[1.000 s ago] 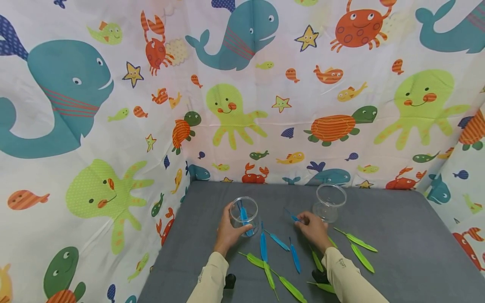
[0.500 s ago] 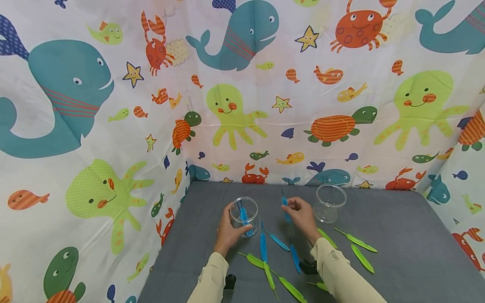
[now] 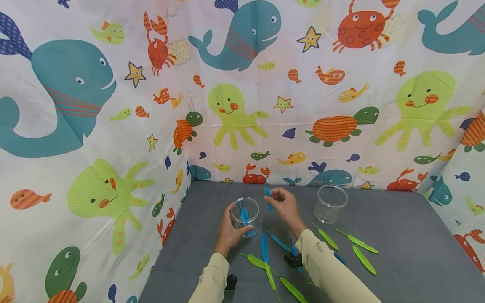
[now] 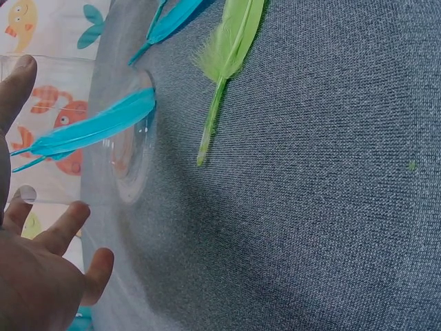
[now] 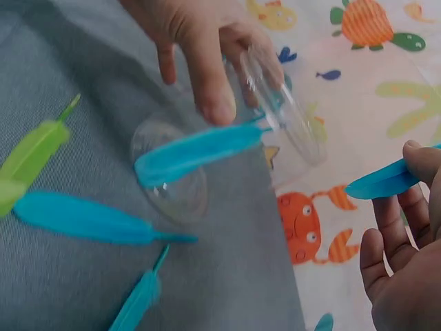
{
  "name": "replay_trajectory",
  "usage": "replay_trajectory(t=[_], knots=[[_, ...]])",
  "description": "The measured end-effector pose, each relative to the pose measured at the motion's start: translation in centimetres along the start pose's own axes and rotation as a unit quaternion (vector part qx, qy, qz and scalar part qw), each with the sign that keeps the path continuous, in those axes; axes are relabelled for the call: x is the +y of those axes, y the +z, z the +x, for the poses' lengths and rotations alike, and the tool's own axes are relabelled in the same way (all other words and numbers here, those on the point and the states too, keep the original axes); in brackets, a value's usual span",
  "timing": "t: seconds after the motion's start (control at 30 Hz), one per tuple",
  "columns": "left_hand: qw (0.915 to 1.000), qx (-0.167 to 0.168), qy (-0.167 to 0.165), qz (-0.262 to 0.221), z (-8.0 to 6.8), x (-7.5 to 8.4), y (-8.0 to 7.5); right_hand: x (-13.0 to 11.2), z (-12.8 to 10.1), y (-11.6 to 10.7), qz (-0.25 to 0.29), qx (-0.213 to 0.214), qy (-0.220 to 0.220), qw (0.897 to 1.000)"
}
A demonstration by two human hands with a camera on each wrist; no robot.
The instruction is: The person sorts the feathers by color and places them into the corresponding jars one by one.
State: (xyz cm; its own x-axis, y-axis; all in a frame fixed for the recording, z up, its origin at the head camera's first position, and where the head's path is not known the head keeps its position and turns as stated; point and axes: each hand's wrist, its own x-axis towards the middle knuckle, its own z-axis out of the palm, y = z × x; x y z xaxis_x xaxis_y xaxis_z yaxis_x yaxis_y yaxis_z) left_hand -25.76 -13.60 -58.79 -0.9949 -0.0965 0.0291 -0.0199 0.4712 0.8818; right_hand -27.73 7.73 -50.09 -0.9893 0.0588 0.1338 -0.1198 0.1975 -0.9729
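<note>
1. The left hand (image 3: 227,229) wraps its fingers round the side of a clear jar (image 3: 245,215), which stands upright on the grey table (image 3: 398,235); the right wrist view shows the fingers curled against its wall
2. Inside that jar a blue feather (image 3: 246,219) leans against the wall, its lower end on the jar's bottom
3. The right hand (image 3: 285,206) hangs above the table just right of the jar's rim, thumb and fingertips pinched on a second blue feather (image 3: 268,196); the feather points up and down beside the rim and is outside the jar
4. In the right wrist view the held feather (image 5: 384,181) juts left from the fingertips toward the jar mouth, with a gap between
5. A second clear jar (image 3: 331,203) stands further right, well apart from both hands
6. Loose blue feathers (image 3: 264,247) lie on the table just in front of the first jar, between the two forearms
7. Green feathers (image 3: 363,258) lie scattered on the right side of the table and near the front edge between the sleeves
8. A curtain printed with sea animals (image 3: 113,126) rises behind and to the left of the table
</note>
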Motion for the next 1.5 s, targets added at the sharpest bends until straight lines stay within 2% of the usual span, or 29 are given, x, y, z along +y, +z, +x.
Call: replay_trajectory(t=[0.17, 0.3, 0.6, 1.03, 1.3, 1.5], knots=[[0.9999, -0.001, 0.014, 0.001, -0.1, -0.1, 0.1, 0.1, 0.6, 2.0, 0.03, -0.009, -0.032, 0.999], [0.9999, -0.005, 0.015, 0.001, -0.2, -0.2, 0.3, -0.1, 0.5, 3.2, 0.033, -0.029, -0.051, 0.998], [0.9998, -0.01, 0.014, -0.003, -0.3, 0.0, 0.5, 0.9, 0.1, 4.9, -0.002, -0.047, -0.039, 0.998], [0.9999, -0.007, 0.014, 0.0, -0.2, 0.2, 0.5, 1.1, -0.4, 5.1, -0.051, -0.054, -0.051, 0.996], [0.9999, -0.002, 0.012, -0.007, -0.1, -0.1, 0.4, 1.1, -0.5, 5.0, -0.038, -0.051, -0.048, 0.997], [0.9999, -0.003, 0.014, -0.004, -0.1, -0.1, 0.0, 1.4, -0.7, 4.0, -0.012, -0.038, -0.054, 0.998]])
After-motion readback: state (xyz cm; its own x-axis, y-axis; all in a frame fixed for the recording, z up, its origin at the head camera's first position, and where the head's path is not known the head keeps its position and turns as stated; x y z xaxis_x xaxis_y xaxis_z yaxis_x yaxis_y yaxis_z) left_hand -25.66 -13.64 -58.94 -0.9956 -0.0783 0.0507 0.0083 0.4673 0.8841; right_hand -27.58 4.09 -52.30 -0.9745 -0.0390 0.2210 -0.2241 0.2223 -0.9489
